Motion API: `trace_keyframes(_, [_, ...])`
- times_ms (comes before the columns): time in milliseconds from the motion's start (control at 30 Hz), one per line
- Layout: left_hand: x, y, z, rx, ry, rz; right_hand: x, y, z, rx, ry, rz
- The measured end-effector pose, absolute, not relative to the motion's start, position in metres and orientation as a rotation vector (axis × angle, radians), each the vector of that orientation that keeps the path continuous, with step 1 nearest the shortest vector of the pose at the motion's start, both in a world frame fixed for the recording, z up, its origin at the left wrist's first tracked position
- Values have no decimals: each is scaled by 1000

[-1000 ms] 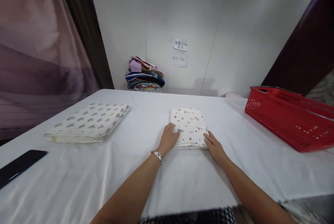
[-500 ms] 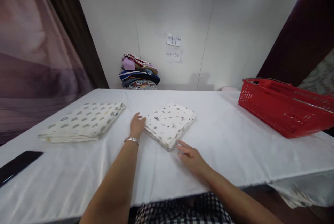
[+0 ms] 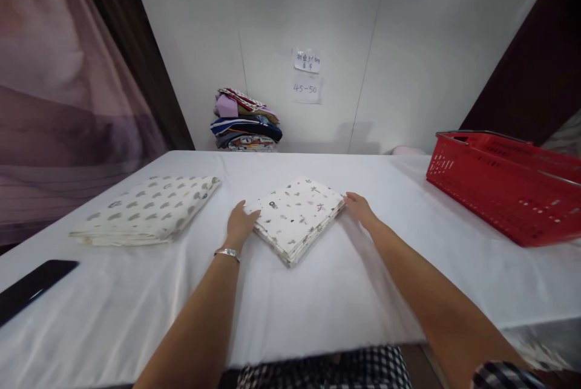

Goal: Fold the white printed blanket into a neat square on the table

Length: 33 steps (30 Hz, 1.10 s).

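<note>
A small folded white cloth with tiny printed figures [image 3: 297,216] lies turned at an angle in the middle of the white-covered table [image 3: 318,292]. My left hand [image 3: 240,225], with a bracelet on the wrist, rests against the cloth's left corner. My right hand [image 3: 358,207] touches its right corner. Both hands lie flat at the cloth's edges, fingers loosely together, not closed around it.
A larger folded spotted cloth [image 3: 147,210] lies to the left. A dark phone [image 3: 31,285] sits at the left table edge. A red plastic basket [image 3: 506,183] stands at the right. A pile of folded clothes [image 3: 245,127] sits against the back wall under paper notes [image 3: 307,76].
The small folded cloth was turned from square to diagonal and shifted slightly left. My right hand moved from the near edge round to the cloth's far right corner.
</note>
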State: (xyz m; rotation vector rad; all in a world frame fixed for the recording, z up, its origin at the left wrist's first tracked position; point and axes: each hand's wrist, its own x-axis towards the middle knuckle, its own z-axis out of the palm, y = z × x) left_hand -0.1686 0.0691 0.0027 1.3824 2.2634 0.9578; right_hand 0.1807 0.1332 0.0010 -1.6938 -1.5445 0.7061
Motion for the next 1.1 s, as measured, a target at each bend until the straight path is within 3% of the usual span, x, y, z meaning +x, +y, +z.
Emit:
trace_keyframes(233, [-169, 82, -5, 1407, 2206, 1095, 181, 159, -2, -1777, -1696, 775])
trace_keyframes(400, [-179, 110, 0, 1314, 2035, 1231, 191, 107, -10, -1802, -1771, 857])
trace_keyframes(567, [-183, 119, 3, 1361, 1984, 1145, 198, 51, -17, -1695, -1746, 940])
trace_keyframes(767, [-167, 71, 11, 1741, 2142, 1134, 196, 45, -19, -1491, -1490, 892])
trace_keyframes(1100, [-104, -11, 1, 2474, 1587, 1045, 217, 32, -8, -1385, -1450, 967])
